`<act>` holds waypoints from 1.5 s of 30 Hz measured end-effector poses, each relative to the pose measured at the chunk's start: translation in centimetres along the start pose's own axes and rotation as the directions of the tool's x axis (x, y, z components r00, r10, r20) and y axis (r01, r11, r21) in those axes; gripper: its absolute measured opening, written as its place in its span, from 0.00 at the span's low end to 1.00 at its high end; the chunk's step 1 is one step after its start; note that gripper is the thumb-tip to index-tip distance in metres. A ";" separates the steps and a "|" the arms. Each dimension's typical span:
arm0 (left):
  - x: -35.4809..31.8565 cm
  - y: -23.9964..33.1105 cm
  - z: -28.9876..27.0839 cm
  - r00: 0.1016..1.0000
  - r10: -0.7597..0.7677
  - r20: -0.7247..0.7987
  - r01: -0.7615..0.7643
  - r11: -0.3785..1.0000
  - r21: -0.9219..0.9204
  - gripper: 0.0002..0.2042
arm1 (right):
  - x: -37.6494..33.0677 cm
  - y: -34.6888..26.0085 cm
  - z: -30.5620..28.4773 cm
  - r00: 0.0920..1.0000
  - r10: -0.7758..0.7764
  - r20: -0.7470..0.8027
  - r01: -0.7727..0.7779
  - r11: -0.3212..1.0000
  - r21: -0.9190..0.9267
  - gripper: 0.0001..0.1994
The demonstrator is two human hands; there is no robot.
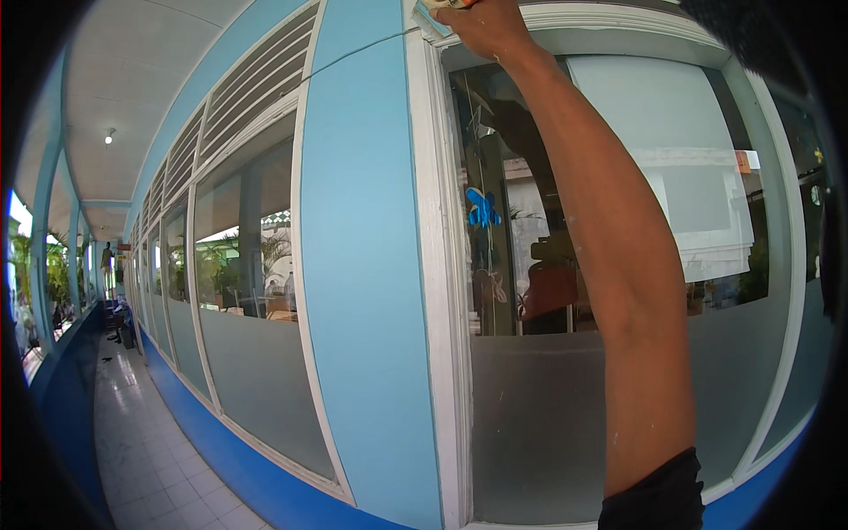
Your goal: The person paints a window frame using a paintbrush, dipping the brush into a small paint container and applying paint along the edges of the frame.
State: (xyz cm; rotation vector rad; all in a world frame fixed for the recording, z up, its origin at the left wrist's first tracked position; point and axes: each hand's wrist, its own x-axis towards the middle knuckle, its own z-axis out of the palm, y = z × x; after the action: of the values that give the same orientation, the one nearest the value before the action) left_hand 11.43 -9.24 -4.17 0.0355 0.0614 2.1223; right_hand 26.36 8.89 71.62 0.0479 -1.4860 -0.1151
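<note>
The cloth [439, 7] at the frame's top centre is being pressed by the right hand [484, 26], clamped on it, against the white window frame [433, 221]; firm, overlapping strokes along the corner would be serving best.

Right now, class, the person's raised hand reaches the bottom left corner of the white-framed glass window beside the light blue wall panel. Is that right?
Not quite. The head view shows the raised hand at the top left corner of the white-framed glass window, not the bottom; the light blue wall panel is indeed beside it.
</note>
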 end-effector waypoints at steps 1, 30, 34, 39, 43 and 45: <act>0.3 -0.8 0.0 0.996 0.050 -0.072 -0.049 0.999 0.022 0.37 | 0.3 0.5 0.1 1.000 -0.001 0.005 0.001 1.000 -0.001 0.16; 2.9 -5.9 0.7 0.979 0.201 0.024 -0.202 0.979 0.021 0.39 | 0.4 3.3 1.2 0.997 -0.003 0.074 0.000 0.999 0.045 0.14; 3.7 -5.7 -0.9 0.986 0.147 0.083 -0.144 0.988 -0.048 0.39 | 0.3 3.5 1.3 0.998 -0.006 0.069 0.003 0.999 0.041 0.14; 4.4 -6.1 -1.2 0.986 0.160 0.035 -0.160 0.987 0.000 0.42 | -0.1 3.8 1.7 0.998 -0.011 0.064 0.008 0.999 0.037 0.14; 4.5 -6.2 -1.4 0.981 0.153 0.120 -0.151 0.988 -0.023 0.44 | 0.0 3.9 1.4 0.999 -0.007 0.052 0.005 0.999 0.035 0.13; 4.4 -6.2 -1.3 0.983 0.154 0.097 -0.153 0.988 -0.016 0.44 | 0.2 3.9 1.2 0.999 -0.004 0.046 0.003 0.999 0.038 0.13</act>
State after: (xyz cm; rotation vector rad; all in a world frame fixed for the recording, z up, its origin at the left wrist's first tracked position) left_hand 14.30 -2.26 -5.84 0.1433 -0.0087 2.2719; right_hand 25.33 12.82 72.31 0.0790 -1.5347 -0.0914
